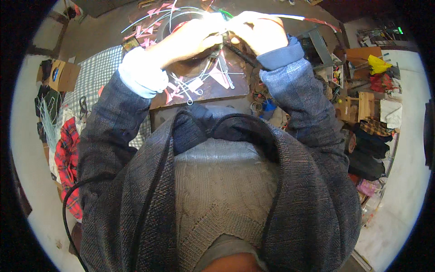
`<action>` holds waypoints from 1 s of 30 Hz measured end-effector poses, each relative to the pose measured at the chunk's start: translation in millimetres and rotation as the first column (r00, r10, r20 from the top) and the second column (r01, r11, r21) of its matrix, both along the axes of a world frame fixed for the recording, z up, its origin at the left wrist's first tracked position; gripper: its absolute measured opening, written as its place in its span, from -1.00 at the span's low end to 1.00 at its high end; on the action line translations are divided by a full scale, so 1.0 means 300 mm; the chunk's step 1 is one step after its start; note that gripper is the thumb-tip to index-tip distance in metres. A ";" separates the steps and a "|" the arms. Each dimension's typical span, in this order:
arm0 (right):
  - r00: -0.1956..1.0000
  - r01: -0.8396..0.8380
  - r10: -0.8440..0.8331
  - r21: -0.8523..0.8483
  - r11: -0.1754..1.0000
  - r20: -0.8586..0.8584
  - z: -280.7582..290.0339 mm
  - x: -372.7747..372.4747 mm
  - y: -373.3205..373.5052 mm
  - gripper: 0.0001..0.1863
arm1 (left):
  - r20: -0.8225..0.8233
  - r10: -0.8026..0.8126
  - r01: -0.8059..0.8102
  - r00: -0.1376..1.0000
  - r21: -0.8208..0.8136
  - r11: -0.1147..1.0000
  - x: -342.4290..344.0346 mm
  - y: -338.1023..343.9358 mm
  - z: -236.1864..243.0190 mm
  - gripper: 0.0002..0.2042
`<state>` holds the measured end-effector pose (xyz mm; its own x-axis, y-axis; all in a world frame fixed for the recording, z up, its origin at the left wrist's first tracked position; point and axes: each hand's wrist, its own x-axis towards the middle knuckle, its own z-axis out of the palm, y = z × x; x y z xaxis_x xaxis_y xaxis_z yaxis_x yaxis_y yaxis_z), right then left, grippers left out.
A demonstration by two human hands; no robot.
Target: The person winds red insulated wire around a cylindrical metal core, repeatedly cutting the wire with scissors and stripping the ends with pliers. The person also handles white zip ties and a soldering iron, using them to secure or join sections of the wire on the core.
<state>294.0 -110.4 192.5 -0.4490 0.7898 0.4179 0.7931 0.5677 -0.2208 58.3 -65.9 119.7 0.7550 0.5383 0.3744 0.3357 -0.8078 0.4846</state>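
Note:
My left hand (195,41) and my right hand (259,35) meet at the fingertips above a dark worktable (235,81). Both are closed in a pinch, and strong light washes out their fingers. From the right hand a thin white rod (290,17) sticks out to the right, its far end dark red (319,22). A small green piece (225,15) shows by the fingertips; what the left hand pinches is too bright to make out. Below the hands lie pink cut pieces (219,75), a slim grey tool (225,70) and a ring-handled metal tool (190,96).
Thin pale wires with pink pieces (149,29) fan out beyond my left hand. A checkered cloth (97,68), a cardboard box (68,76) and a red plaid cloth (68,158) are at left. At right stand a grey metal frame (319,45) and cluttered shelves with a yellow bag (378,64).

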 end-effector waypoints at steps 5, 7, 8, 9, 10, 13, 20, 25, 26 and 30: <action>0.993 -0.103 0.095 0.133 0.986 0.068 -0.065 -0.013 0.029 -0.71 | 0.075 0.085 -0.052 0.994 -0.373 0.927 -0.042 0.001 -0.115 -0.71; 0.965 -0.225 0.184 0.228 0.947 0.188 -0.106 -0.045 0.035 -0.73 | -0.035 0.088 -0.094 0.996 -0.411 0.907 -0.060 -0.001 -0.156 -0.74; 0.988 -0.142 0.133 0.112 0.984 0.081 -0.146 -0.075 0.029 -0.75 | -0.047 0.073 -0.084 0.996 -0.292 0.953 -0.061 -0.002 -0.175 -0.73; 0.989 -0.080 0.078 0.010 0.997 0.126 -0.189 -0.105 0.029 -0.75 | -0.045 0.065 -0.071 0.997 -0.168 0.983 -0.056 -0.003 -0.193 -0.73; 0.987 -0.053 0.057 -0.032 0.998 0.149 -0.231 -0.130 0.028 -0.75 | -0.096 0.069 -0.077 0.993 -0.083 0.994 -0.056 -0.005 -0.208 -0.72; 0.986 -0.076 0.054 -0.135 0.988 -0.160 -0.346 -0.191 0.039 -0.75 | -0.112 0.150 -0.161 0.982 -0.095 0.982 -0.076 -0.011 -0.238 -0.64; 0.910 -0.134 0.060 -0.154 0.979 -0.411 -0.309 -0.237 0.071 -0.75 | -0.013 0.163 -0.163 0.987 -0.048 0.985 -0.145 0.002 -0.253 -0.54; 0.765 -0.196 0.018 -0.207 0.958 -0.644 0.055 -0.216 0.034 -0.85 | 0.136 0.209 -0.157 0.968 -0.315 0.936 -0.164 0.011 -0.231 -0.57; 0.769 -0.171 -0.044 -0.271 0.947 -0.638 0.124 -0.206 0.011 -0.84 | 0.158 0.252 -0.150 0.955 -0.476 0.867 -0.171 0.005 -0.220 -0.58; 0.778 -0.290 0.129 -0.170 0.942 -0.615 0.251 -0.202 -0.031 -0.81 | 0.124 0.295 -0.191 0.947 -0.520 0.832 -0.193 -0.019 -0.132 -0.65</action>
<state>233.5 -119.7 267.7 -0.3460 0.8156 0.4637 0.3294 0.5684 -0.7539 0.3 -71.7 80.2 0.5159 0.8467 0.1300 0.3478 -0.3457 0.8715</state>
